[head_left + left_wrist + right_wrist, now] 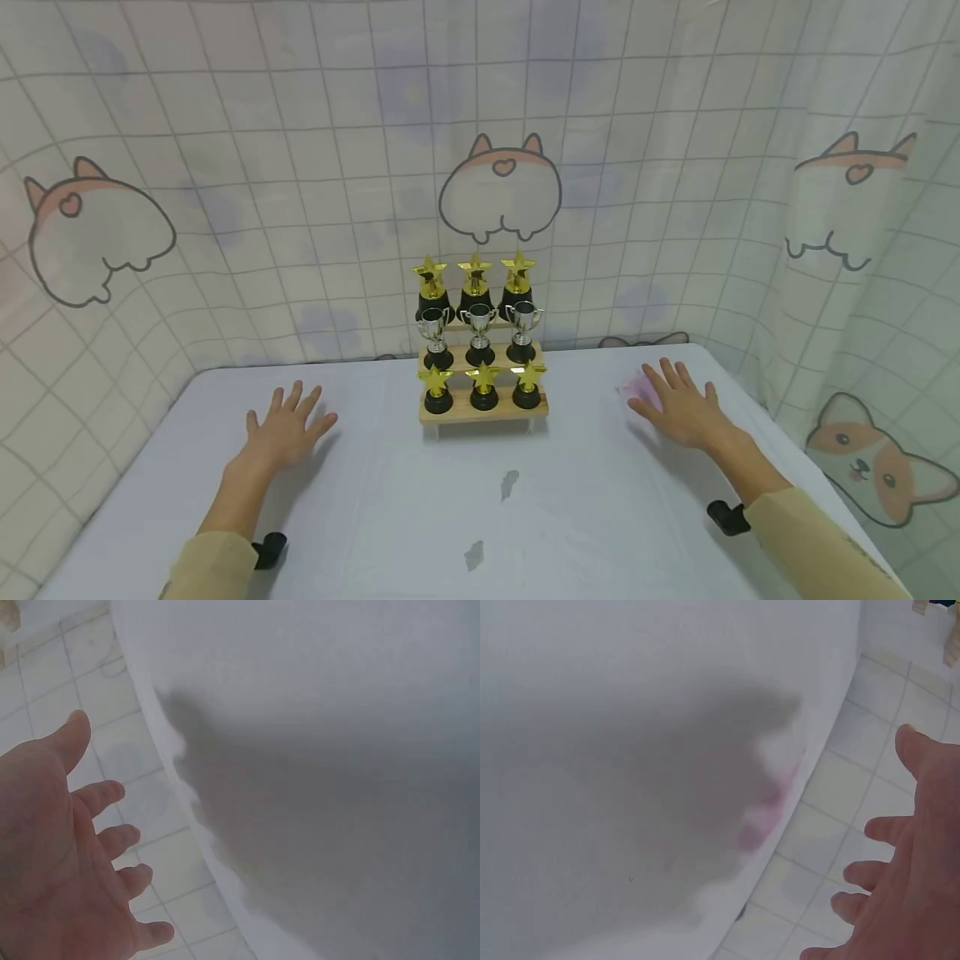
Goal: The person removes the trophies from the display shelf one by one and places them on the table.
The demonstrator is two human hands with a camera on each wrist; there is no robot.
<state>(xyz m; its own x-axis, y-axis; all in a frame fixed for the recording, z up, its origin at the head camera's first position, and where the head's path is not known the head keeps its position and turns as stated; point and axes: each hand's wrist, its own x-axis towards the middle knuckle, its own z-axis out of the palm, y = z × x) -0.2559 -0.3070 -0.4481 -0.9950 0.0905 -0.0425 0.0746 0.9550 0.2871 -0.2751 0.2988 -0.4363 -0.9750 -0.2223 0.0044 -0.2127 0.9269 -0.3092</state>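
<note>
My left hand (281, 433) hovers over the left side of the white table, fingers spread, holding nothing. On the right side my right hand (684, 410) is likewise spread above the tabletop with nothing in it. Between them, toward the back, stands a tiered wooden rack (480, 413) bearing several small trophies. Gold star trophies (476, 279) on black bases fill the top tier. Silver two-handled cups (479, 321) line the middle tier, and shorter gold star trophies (483, 385) the bottom one. Both wrist views show a palm and spread fingers, with a shadow on the cloth.
A white cloth covers the table (390, 508). Two grey marks (509, 484) lie on it in front of the rack, and a pink stain (761, 825) is near the right hand. A checked curtain (300, 208) with cartoon corgi prints hangs behind and at both sides.
</note>
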